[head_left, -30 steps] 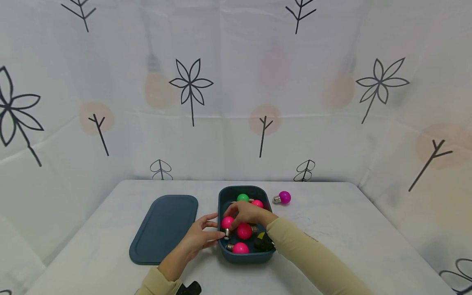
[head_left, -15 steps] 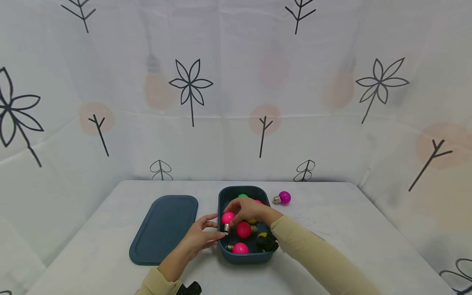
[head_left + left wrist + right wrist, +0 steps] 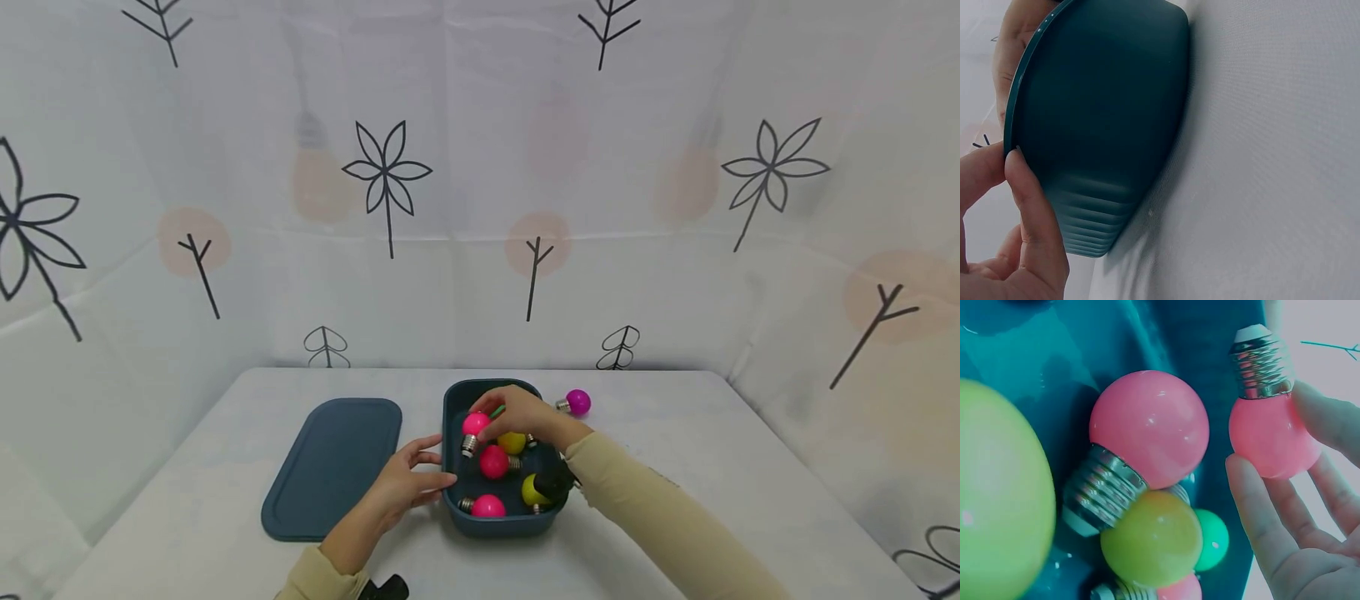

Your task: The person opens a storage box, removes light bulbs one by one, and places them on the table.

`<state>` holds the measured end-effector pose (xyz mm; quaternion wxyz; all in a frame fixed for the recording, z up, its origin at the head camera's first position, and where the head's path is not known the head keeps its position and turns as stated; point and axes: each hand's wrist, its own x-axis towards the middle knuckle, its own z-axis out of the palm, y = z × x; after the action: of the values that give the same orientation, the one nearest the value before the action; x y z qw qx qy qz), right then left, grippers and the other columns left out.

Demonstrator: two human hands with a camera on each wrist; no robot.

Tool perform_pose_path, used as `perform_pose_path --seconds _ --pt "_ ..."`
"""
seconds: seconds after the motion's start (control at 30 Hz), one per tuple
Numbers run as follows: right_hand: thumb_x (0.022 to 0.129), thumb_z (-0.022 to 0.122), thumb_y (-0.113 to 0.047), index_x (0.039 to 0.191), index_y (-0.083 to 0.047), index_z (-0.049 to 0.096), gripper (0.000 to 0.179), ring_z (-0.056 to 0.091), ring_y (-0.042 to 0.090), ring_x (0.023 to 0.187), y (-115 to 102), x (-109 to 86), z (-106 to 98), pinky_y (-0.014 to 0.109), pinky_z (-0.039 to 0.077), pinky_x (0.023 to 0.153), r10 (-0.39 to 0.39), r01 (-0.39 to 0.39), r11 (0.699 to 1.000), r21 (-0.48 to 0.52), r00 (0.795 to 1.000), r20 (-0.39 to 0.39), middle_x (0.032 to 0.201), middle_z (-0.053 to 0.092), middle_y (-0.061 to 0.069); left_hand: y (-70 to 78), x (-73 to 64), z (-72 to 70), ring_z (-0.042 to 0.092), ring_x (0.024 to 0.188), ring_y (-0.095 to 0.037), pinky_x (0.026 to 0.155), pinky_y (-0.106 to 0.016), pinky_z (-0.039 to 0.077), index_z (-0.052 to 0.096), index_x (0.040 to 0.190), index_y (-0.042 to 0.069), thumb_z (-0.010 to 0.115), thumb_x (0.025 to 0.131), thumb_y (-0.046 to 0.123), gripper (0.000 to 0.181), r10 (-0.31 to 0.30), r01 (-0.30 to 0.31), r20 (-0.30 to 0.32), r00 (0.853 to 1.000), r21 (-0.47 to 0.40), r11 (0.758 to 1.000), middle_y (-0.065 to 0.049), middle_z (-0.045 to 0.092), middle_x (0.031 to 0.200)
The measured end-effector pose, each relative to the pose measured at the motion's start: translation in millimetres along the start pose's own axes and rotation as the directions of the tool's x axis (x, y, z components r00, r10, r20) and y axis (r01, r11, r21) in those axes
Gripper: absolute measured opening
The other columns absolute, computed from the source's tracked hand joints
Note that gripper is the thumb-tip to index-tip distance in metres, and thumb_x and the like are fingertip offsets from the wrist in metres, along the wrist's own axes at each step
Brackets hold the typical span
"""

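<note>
Left wrist, unlike right wrist, shows me left hand (image 3: 405, 482) pinching tub (image 3: 504, 527). Head: right hand (image 3: 531, 415) pinches pink bulb (image 3: 475, 425), axis slanting, base toward 7 o'clock.

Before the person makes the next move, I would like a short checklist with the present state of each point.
1. Held pink bulb is gripped: ok, thumb and fingers of the right hand hold its globe.
2. Container is steadied: ok, the left hand pinches its rim.
3. Container stands upright on the table: ok.
4. Lid is out of the way: ok, it lies flat, apart from the container.
5. All bulbs are inside: not ok, a purple bulb lies on the table outside.
6. Every bulb inside can be counted: cannot tell, the right hand hides part of the container.
</note>
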<state>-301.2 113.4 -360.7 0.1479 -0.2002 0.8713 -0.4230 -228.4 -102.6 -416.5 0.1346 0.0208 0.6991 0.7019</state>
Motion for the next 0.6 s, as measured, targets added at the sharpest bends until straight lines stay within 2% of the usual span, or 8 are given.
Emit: perform_pose_path --seconds 0.27,0.6 --pt "0.076 0.076 -0.011 0.112 -0.011 0.064 0.038 0.055 0.023 0.096 -1 -4.2 -9 0.041 0.051 0.08 0.028 -0.025 0.998 0.058 0.999 -0.044 0.107 0.059 0.007 0.7 -1.8 -0.2 0.06 0.07 -0.014 0.066 -0.028 0.054 0.037 0.14 0.003 0.074 0.078 0.003 0.071 -0.017 0.017 -0.013 1.0 0.007 1.0 -0.017 0.046 0.113" --pt "0.077 0.076 -0.016 0.113 -0.01 0.063 0.039 0.053 0.025 0.1 11 -16.1 -29 0.045 0.049 0.084 0.052 -0.041 0.992 0.116 0.994 -0.095 0.109 0.058 0.008 -1.0 1.3 0.9 0.06 0.071 -0.015 0.067 -0.029 0.054 0.039 0.139 0.004 0.075 0.076 0.003 0.072 -0.01 0.01 -0.013 1.0 -0.001 1.0 -0.013 0.048 0.11"
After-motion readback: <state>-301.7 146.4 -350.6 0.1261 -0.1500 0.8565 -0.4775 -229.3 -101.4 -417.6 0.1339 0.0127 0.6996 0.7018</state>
